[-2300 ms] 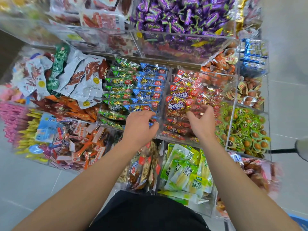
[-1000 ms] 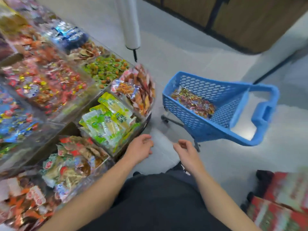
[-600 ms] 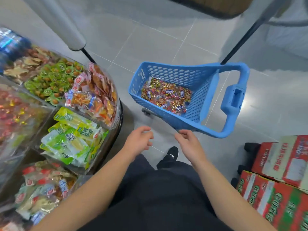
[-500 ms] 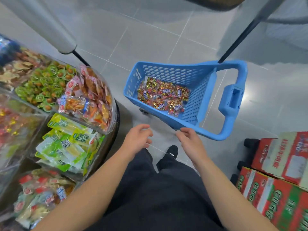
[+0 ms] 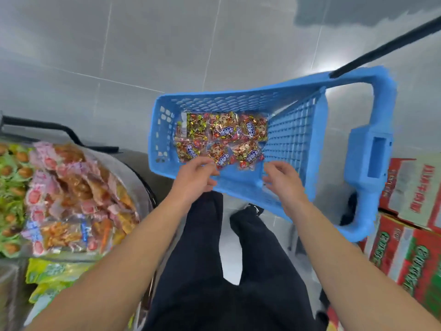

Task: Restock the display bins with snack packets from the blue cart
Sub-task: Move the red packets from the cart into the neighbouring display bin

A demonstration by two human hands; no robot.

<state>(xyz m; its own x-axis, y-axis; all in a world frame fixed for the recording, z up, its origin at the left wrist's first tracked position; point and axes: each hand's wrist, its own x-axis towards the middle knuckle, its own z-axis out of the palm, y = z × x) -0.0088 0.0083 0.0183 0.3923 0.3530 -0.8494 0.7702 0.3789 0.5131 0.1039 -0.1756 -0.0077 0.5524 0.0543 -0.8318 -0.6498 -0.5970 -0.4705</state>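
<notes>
The blue cart (image 5: 241, 101) stands on the tiled floor straight ahead, its handle to the right. Several red and gold snack packets (image 5: 222, 137) lie flat on its bottom. My left hand (image 5: 194, 179) reaches over the cart's near rim, its fingertips at the near edge of the packets; it holds nothing that I can see. My right hand (image 5: 282, 180) hovers over the near rim to the right, fingers loosely bent and empty. The display bins (image 5: 69, 199) full of packets are at the left edge.
Red and green cardboard boxes (image 5: 410, 225) are stacked at the right, close to the cart's handle. A black pole (image 5: 386, 47) slants across the upper right. My dark trousers and a shoe are below the cart. Grey floor tiles stretch beyond it.
I turned from the display bins to the cart. Both hands went from the bins, dropped low, then reached forward over the cart's near rim to the packets.
</notes>
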